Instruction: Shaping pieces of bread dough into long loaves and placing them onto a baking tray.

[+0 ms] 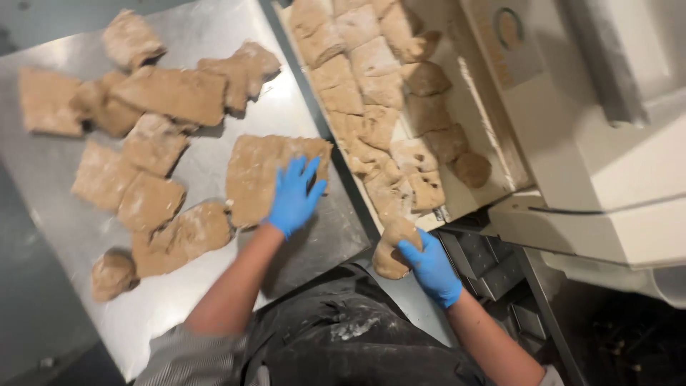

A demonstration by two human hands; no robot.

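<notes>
My left hand (294, 195) wears a blue glove and rests flat, fingers spread, on a large brown slab of dough (261, 175) on the steel table (214, 300). My right hand (431, 266), also in a blue glove, grips a smaller lump of dough (391, 246) at the near end of the machine's pale feed belt (479, 121). Several floured dough pieces (371, 78) lie in rows on that belt.
Many more cut dough pieces (153, 146) are spread over the left of the table. A big cream-coloured machine housing (607, 143) stands at the right, with dark metal grating (493, 264) below it. My dark floured apron (350, 336) is at the bottom.
</notes>
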